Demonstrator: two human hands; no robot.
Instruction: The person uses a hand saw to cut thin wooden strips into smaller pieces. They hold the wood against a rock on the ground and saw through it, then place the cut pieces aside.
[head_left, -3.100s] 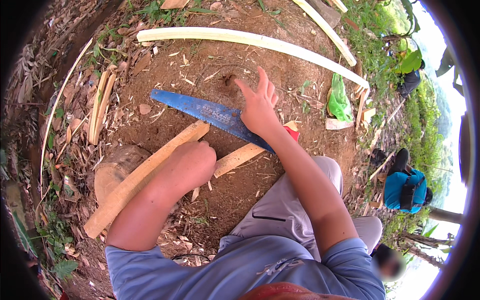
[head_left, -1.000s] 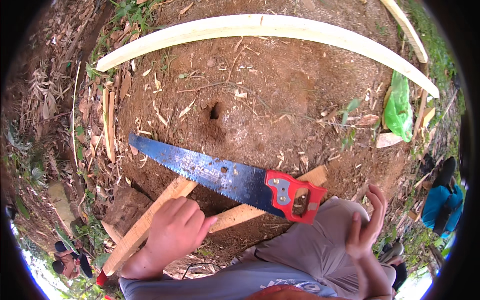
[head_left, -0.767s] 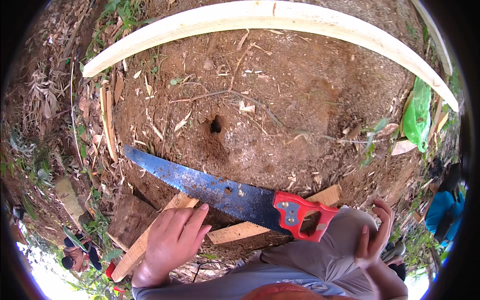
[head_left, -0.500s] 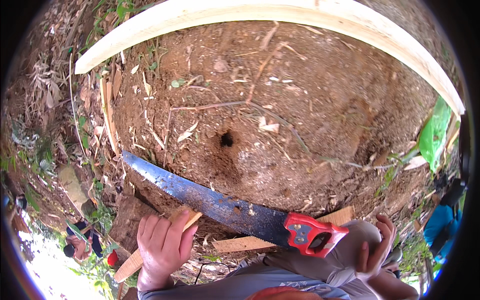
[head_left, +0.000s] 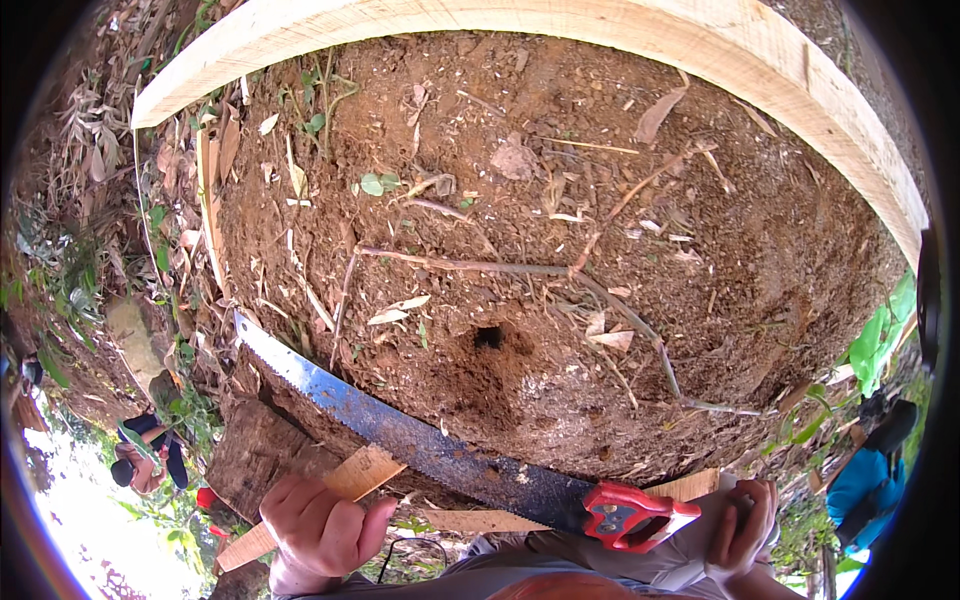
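My left hand (head_left: 318,530) is closed around a flat pale wooden strip (head_left: 368,472) at the lower left; the strip slants, showing on both sides of the fist. A hand saw (head_left: 410,440) with a red handle (head_left: 638,517) lies across the lower middle, its tip pointing left and its toothed edge toward me. Under its handle end passes another pale wooden strip (head_left: 690,485). My right hand (head_left: 742,528) is beside my knee, just right of the handle, fingers curled in and nothing visible in them.
A long pale beam (head_left: 500,15) spans the far side. Bare soil holds a small dark hole (head_left: 488,337), a thin branch (head_left: 470,264) and dry leaves. A log (head_left: 258,455) lies left. People show at the far left (head_left: 150,455) and right (head_left: 872,490).
The view has tilted, so the hole and branch sit lower in it. My right hand's fingers have curled in from a more open pose. My left hand keeps its hold on the strip.
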